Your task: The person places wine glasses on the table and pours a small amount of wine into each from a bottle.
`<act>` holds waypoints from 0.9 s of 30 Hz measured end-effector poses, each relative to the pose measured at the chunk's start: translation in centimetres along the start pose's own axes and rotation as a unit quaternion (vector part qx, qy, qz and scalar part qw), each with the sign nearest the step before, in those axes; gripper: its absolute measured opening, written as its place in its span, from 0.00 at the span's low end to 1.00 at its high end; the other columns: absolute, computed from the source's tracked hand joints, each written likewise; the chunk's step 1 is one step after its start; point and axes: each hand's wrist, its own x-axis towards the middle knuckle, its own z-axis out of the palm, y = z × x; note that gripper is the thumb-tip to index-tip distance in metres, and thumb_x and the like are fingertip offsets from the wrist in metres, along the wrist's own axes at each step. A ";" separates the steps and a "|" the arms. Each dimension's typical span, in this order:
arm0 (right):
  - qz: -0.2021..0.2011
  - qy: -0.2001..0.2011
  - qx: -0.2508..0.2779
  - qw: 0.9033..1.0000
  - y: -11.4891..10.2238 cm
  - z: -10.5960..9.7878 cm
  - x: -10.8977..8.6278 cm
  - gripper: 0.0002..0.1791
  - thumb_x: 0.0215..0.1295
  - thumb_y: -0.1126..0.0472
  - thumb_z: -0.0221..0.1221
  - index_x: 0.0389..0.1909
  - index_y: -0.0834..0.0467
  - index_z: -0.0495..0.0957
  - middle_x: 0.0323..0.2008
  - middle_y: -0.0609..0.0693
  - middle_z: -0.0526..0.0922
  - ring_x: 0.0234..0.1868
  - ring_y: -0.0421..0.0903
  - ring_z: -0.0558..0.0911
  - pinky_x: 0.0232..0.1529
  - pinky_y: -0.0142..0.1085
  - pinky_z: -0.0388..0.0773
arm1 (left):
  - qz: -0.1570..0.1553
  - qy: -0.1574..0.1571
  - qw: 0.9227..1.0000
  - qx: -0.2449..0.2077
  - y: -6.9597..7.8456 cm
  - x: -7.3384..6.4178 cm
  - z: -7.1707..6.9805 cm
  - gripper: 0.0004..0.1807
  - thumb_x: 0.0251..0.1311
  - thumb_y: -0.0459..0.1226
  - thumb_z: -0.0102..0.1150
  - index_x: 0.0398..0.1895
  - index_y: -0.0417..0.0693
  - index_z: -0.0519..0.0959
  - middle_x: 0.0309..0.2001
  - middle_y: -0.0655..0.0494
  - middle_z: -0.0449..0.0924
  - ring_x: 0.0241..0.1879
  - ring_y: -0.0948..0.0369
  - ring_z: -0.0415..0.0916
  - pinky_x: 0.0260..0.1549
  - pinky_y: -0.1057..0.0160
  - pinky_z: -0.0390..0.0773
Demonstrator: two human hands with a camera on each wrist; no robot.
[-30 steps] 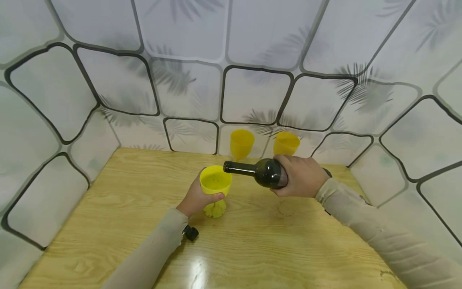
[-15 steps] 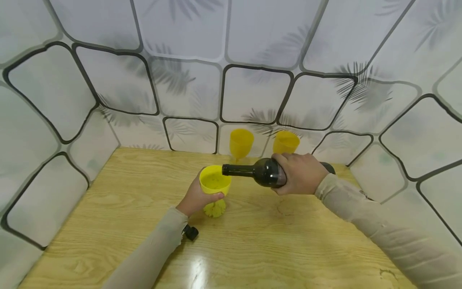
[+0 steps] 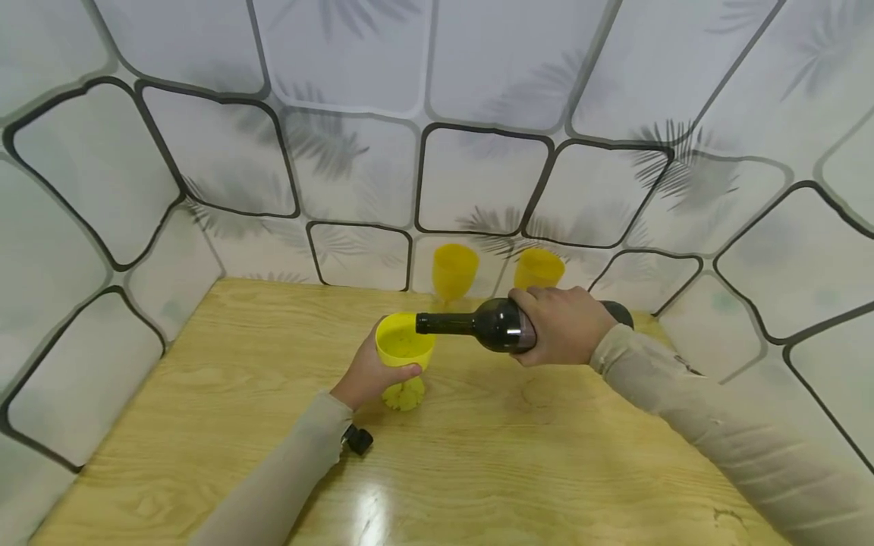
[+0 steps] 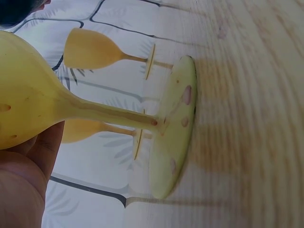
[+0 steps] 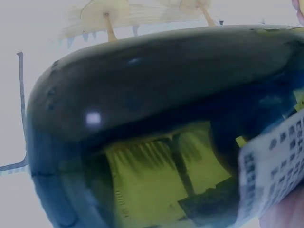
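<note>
My left hand holds a yellow goblet by its bowl, thumb in front. In the left wrist view the goblet's stem and round, spotted foot show; whether the foot touches the table I cannot tell. My right hand grips a dark wine bottle round its body. The bottle lies nearly level in the air, its mouth over the right side of the goblet's rim. No stream of liquid shows at the mouth. The right wrist view is filled by the bottle's dark glass and a printed label.
Two more yellow goblets stand at the back of the wooden table, against the patterned wall. The right one is partly hidden behind my right hand. A small black device sits at my left wrist.
The bottle and my right hand have shifted slightly left, bringing the bottle's mouth further over the goblet. My left hand and the goblet have barely moved.
</note>
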 end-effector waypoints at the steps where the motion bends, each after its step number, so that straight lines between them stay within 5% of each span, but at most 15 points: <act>1: 0.001 -0.001 -0.002 1.000 0.0 0.0 0.0 0.38 0.41 0.36 0.75 0.49 0.53 0.75 0.32 0.46 0.81 0.25 0.43 0.78 0.24 0.43 0.80 | 0.000 -0.002 1.000 0.000 0.0 0.0 0.0 0.44 0.54 0.34 0.77 0.71 0.50 0.62 0.59 0.45 0.76 0.54 0.51 0.78 0.55 0.54 0.81; 27: -0.013 -0.006 -0.018 1.000 -0.4 0.1 1.2 0.37 0.41 0.36 0.74 0.46 0.54 0.73 0.29 0.46 0.79 0.25 0.44 0.78 0.24 0.43 0.80 | -0.024 0.014 0.999 0.022 -0.1 0.2 0.0 0.45 0.52 0.35 0.80 0.71 0.52 0.63 0.59 0.49 0.75 0.56 0.52 0.75 0.57 0.52 0.78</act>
